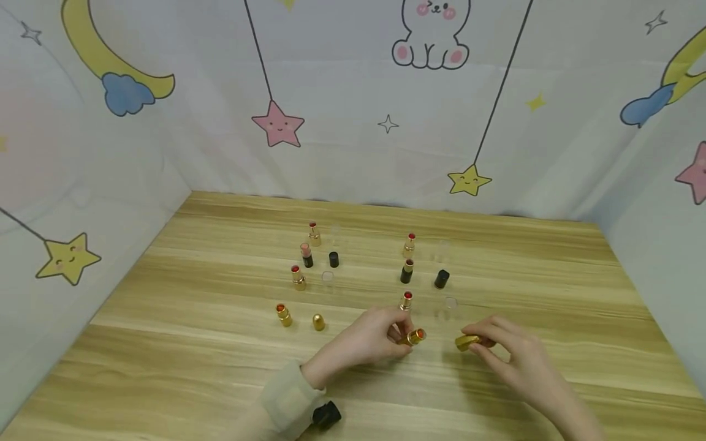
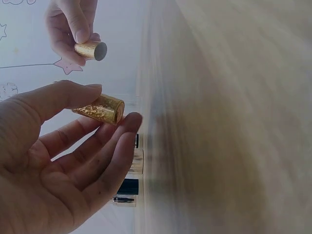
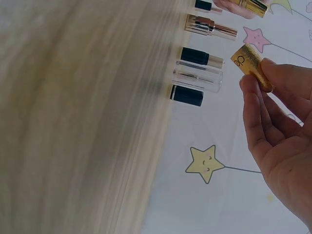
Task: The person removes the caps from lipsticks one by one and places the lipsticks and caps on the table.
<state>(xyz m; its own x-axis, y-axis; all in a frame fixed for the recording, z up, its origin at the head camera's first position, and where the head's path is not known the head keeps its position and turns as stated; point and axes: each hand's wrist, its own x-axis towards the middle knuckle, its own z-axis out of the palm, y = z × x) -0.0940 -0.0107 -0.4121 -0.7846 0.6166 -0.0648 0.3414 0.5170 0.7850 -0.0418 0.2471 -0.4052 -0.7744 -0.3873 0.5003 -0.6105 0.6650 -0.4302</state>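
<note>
My left hand (image 1: 382, 334) pinches an open gold lipstick (image 1: 413, 337) between thumb and fingers. Its orange-red tip points right in the head view; the textured gold base (image 2: 105, 109) shows in the left wrist view. My right hand (image 1: 513, 352) pinches a gold lipstick cap (image 3: 249, 63), held apart from the lipstick, to its right. Its open end (image 2: 100, 51) shows in the left wrist view. Just behind the left hand stands a red lipstick (image 1: 406, 300) with a gold base, partly hidden by the fingers. A clear cap (image 1: 451, 304) is behind and between the hands.
Farther back on the right stand a black lipstick (image 1: 407, 271), a black cap (image 1: 442, 279) and a gold lipstick (image 1: 409, 245). On the left, several uncapped lipsticks (image 1: 298, 278) form a column beside caps, including a gold cap (image 1: 318, 322). Printed curtains enclose the wooden table (image 1: 165, 367).
</note>
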